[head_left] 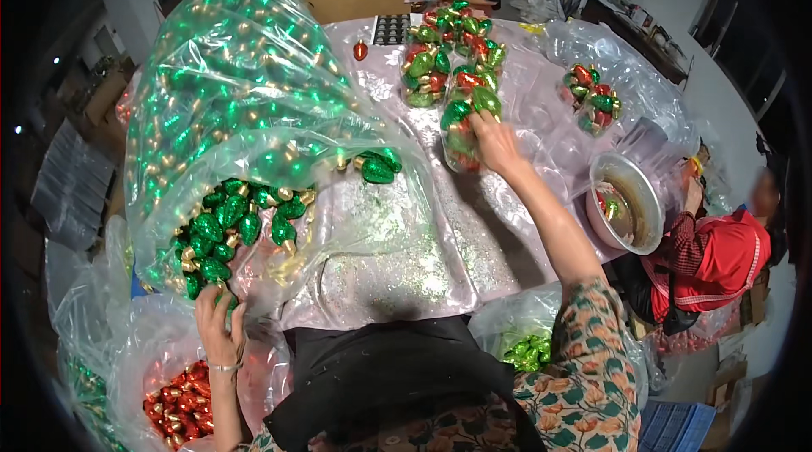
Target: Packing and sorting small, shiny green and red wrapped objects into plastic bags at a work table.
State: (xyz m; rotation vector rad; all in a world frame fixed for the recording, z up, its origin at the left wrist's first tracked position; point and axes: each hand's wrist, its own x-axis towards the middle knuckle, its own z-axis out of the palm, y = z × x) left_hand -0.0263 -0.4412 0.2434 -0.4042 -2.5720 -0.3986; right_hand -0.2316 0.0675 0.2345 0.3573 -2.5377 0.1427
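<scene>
In the head view, the left hand (pixel 220 327) pinches a green ornament (pixel 231 301), and the right hand (pixel 497 144) is at a clear box (pixel 461 156).
The green ornament is at the lower edge of the big clear bag (pixel 245 71), near some red ornaments (pixel 179 408); if the fingers become loose, it could perhaps fall among these. The box, holding red and green ornaments on the table (pixel 507 257), might tip if the right hand pushes sideways. This hand's fingertips are hidden, so I cannot tell whether they pinch something. The left fingers cover part of their ornament, and shiny plastic blurs the bag's contents.
</scene>
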